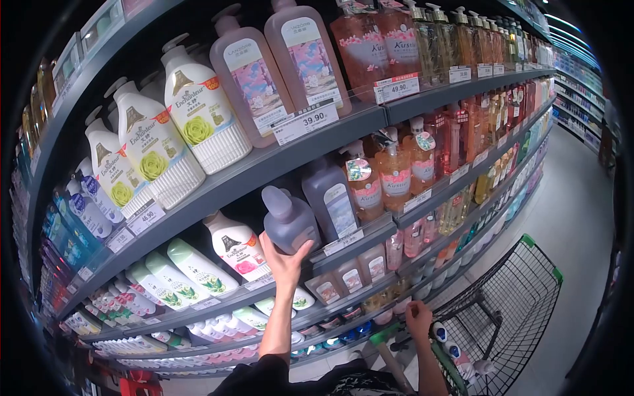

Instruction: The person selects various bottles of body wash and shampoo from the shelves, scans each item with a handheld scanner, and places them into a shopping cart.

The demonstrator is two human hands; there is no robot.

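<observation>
My left hand (285, 259) is wrapped round the lower part of a purple-grey pump bottle (290, 221), which tilts at the front of the middle shelf with its pump head towards me. Right of it stands a similar purple-grey bottle (333, 198) with a pale label. A white bottle with a pink flower (238, 245) is just left of my hand. Lower right, my right hand (419, 319) is raised beside the shopping cart's handle end, its fingers curled. Whatever lies inside those fingers, if anything, is hidden.
A wire shopping cart (528, 290) with green corners stands at the right, with several bottles (452, 350) at its near end. Shelves of pump bottles curve round me, with price tags (307, 121) along their edges. The aisle floor (551, 191) runs off to the right.
</observation>
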